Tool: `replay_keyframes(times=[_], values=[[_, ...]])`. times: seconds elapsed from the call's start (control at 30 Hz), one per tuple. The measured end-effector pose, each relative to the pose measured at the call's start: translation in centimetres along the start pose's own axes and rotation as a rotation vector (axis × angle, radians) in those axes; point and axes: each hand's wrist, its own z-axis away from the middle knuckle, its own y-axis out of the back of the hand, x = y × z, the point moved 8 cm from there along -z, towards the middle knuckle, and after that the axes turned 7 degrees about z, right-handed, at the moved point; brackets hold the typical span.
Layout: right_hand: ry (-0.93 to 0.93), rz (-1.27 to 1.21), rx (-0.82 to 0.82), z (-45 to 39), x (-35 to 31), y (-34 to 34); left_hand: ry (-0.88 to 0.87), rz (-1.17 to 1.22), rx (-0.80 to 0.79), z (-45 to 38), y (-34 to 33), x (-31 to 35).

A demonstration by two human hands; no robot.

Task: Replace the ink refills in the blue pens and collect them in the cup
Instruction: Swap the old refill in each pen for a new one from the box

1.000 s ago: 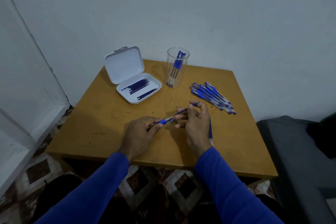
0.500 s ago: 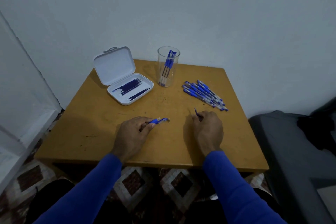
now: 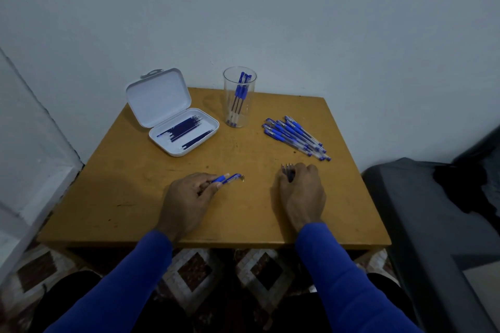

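Observation:
My left hand (image 3: pixel 186 197) grips a blue pen barrel (image 3: pixel 228 178) low over the wooden table (image 3: pixel 130 197), its open tip pointing right. My right hand (image 3: pixel 301 192) rests on the table to the right, fingers curled round thin dark refills (image 3: pixel 288 170) whose ends stick out past my fingers. A clear cup (image 3: pixel 239 97) at the back holds a few blue pens. A pile of several blue pens (image 3: pixel 295 136) lies at the right rear. An open white case (image 3: pixel 173 113) at the left rear holds several dark refills (image 3: pixel 186 130).
A white wall stands right behind the table. A dark grey seat (image 3: pixel 433 224) sits close to the table's right edge. A white ledge (image 3: pixel 27 184) runs along the left. Patterned floor tiles (image 3: pixel 205 273) show below the front edge.
The refill has come out of the barrel. My right hand carried it away to the right and lowered to the table. My left hand kept the barrel in place.

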Motion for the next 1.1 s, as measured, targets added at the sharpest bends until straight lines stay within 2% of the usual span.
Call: replay_keyframes(times=[0.93, 1.1], values=[[0.005, 0.020, -0.023, -0.3, -0.2, 0.1, -0.008, -0.006, 0.012, -0.1, 0.1, -0.1], [0.092, 0.069, 0.010, -0.2, -1.3, 0.6, 0.051, 0.041, 0.007, -0.4, 0.2, -0.5]])
